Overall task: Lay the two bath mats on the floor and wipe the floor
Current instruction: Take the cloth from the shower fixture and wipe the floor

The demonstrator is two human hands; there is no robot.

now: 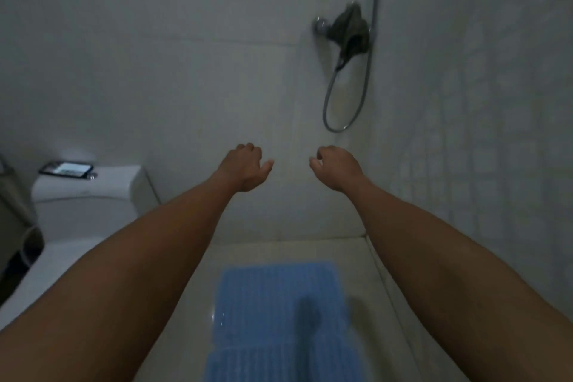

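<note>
On the pale tiled floor [186,304] nearest the viewer lie two blue bath mats. The nearer mat [279,364] overlaps the foot of the farther mat [273,295], and both run lengthwise toward the back wall, seemingly to cover the wet standing area under the shower. A dark blurred smudge on the mats looks like a shadow.

Above them two bare forearms stretch forward. The left hand [248,166] and the right hand [336,166] hang a little apart in mid-air, each with fingers loosely curled and holding nothing. The mats look laid; wiping probably remains, and no cloth is in either hand.

To the left stands a white toilet [86,201], with a phone [66,169] resting flat on its tank. Farthest off, on the wall, a dark cloth [350,31] is draped over the shower tap, likely to dry, beside a looping hose [328,102].
</note>
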